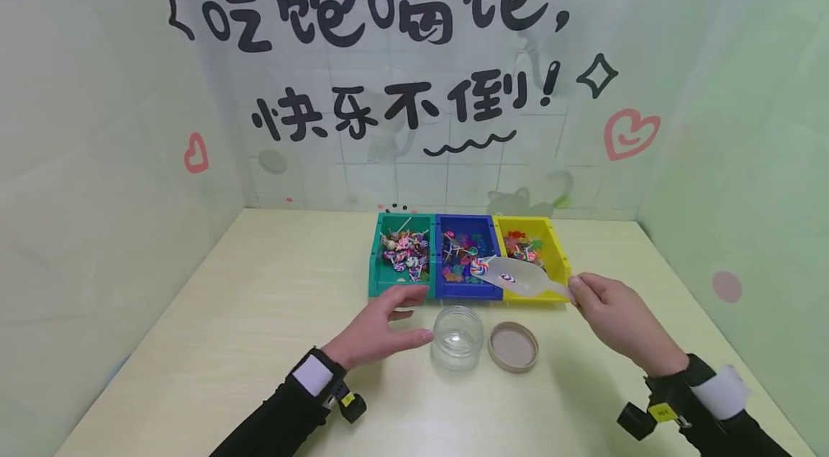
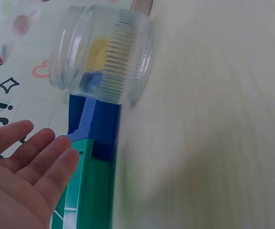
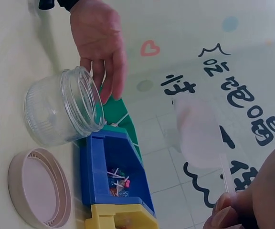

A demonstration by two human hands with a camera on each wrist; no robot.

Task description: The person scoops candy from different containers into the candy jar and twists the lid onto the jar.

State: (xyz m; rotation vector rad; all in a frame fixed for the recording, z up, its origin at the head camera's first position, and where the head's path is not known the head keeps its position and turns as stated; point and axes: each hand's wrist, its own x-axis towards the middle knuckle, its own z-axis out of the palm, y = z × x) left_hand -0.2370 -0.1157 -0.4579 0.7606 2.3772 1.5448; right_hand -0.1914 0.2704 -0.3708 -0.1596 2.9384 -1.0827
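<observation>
Pinches with the right hand [image 1: 624, 324] the handle end of a translucent white plastic scoop [image 1: 526, 280], fingers curled round it well back from the bowl, probably for clear sight of the load. Carries a swirled red, white and blue candy [image 1: 479, 267] at the tip and a small purple-striped candy [image 1: 508, 278] behind it. Holds the scoop raised, in the head view across the blue plastic bin [image 1: 469, 293] and the yellow plastic bin [image 1: 560, 259], bowl turned upward, presumably against spilling. Spreads the left hand [image 1: 378, 329] beside a clear, round, wide-mouthed jar [image 1: 457, 350], fingers extended, thumb wide apart, gripping nothing; looks apt for steadying. Cannot tell about thumb contact with the jar. Has the jar upright and uncovered on the pale wood-grain table [image 1: 194, 342], just in front of the bins, likely for a short path to the mouth. Has the round beige lid [image 1: 514, 347] just right of the jar, inner side up, likely out of the way. Includes leftmost a green plastic bin [image 1: 377, 270] of striped lollipops [image 1: 408, 252].
</observation>
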